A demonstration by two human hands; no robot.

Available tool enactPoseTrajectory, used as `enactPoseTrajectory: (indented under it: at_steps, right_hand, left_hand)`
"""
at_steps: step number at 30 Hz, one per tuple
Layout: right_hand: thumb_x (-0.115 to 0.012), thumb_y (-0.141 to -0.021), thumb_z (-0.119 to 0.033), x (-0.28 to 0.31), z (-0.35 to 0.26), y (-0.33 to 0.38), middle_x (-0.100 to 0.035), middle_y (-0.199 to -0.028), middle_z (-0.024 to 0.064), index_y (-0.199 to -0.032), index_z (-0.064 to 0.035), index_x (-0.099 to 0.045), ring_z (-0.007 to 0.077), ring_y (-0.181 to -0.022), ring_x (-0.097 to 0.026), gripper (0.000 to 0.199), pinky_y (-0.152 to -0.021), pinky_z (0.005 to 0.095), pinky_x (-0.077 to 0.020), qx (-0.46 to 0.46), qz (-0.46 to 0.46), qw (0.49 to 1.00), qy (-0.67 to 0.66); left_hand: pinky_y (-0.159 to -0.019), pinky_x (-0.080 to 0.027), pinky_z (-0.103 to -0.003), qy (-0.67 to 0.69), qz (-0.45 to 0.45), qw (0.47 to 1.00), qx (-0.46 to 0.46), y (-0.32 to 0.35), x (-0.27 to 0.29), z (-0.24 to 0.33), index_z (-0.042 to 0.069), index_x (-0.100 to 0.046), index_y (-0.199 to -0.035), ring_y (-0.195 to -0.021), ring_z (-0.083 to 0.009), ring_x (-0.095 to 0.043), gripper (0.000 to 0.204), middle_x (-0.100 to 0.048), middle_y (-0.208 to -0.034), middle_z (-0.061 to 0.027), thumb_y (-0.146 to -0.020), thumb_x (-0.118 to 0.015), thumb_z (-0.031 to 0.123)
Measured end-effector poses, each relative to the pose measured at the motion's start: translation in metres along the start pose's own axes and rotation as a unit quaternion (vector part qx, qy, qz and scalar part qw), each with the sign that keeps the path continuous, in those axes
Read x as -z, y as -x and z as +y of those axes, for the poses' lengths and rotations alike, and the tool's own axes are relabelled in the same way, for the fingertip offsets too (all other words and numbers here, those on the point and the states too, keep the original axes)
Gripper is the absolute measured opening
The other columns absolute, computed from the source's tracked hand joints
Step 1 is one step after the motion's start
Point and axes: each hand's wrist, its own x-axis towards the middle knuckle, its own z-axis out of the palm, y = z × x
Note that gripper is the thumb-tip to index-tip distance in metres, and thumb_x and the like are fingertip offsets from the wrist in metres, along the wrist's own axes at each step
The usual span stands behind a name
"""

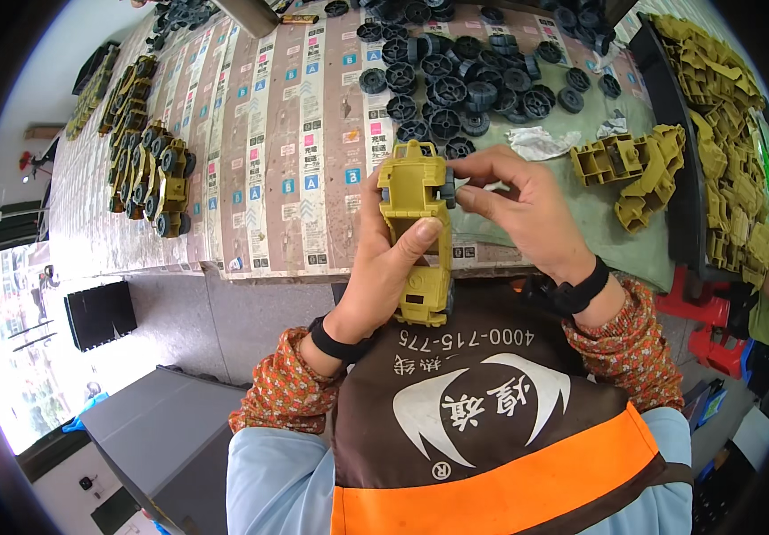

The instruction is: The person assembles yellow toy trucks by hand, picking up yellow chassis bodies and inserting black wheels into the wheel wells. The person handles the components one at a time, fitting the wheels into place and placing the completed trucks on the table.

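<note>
A yellow plastic toy truck body (pixel 417 192) is held upright over the table's near edge, its open underside facing me. My left hand (pixel 383 259) wraps round it, the thumb pressed across its middle. At the truck's upper right side sits a dark toy wheel (pixel 447 185). My right hand (pixel 518 201) pinches beside that wheel with thumb and forefinger; a small pale bit shows between the fingers. Past my hands lies a heap of black toy wheels (pixel 451 89). Right of them rest a few loose yellow truck bodies (pixel 634 169).
A black crate (pixel 683 143) full of yellow truck parts (pixel 723 134) stands at the right. Rows of wheeled toy trucks (pixel 148 178) line the table's left. Crumpled white paper (pixel 541 143) lies by the wheels. A grey box (pixel 161 428) and red stools (pixel 701 325) stand below table height.
</note>
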Motion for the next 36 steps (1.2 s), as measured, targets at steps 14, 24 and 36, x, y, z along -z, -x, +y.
enactPoseTrajectory:
  at_steps: [14,24,36]
  right_hand:
    - [-0.06,-0.073,0.001,-0.031,-0.019,0.037,-0.054,-0.107,0.0282,-0.145,0.0214,-0.039,0.0453,-0.095,-0.057,0.077,-0.085,0.0498,-0.0506,0.079,-0.025,0.948,0.308]
    - [-0.06,-0.081,0.001,-0.027,-0.028,0.013,-0.058,-0.118,0.0183,-0.154,0.0004,-0.043,0.0316,-0.11,-0.062,0.076,-0.089,0.0365,-0.0539,0.02,-0.095,0.984,0.148]
    - [-0.059,-0.094,0.002,0.004,-0.039,0.028,-0.067,-0.11,0.0112,-0.13,0.0026,-0.066,0.0189,-0.098,-0.066,0.036,-0.081,0.031,-0.0534,-0.004,-0.106,0.986,0.132]
  left_hand:
    - [-0.11,-0.048,-0.038,-0.085,-0.056,0.992,-0.073,0.001,-0.003,-0.013,0.013,-0.003,-0.166,-0.133,-0.0226,-0.051,0.088,-0.045,-0.151,-0.0168,-0.104,-0.064,0.01]
    - [-0.115,-0.04,-0.038,-0.169,-0.073,0.975,-0.128,0.004,0.02,0.03,0.011,-0.001,-0.167,-0.135,-0.0262,-0.05,0.095,-0.043,-0.149,-0.023,-0.099,-0.067,0.006]
    - [-0.088,-0.045,-0.044,-0.798,0.396,0.413,-0.19,-0.005,0.196,0.095,0.041,-0.053,-0.151,-0.105,-0.0273,-0.057,0.074,-0.057,-0.126,-0.0052,-0.088,-0.072,0.007]
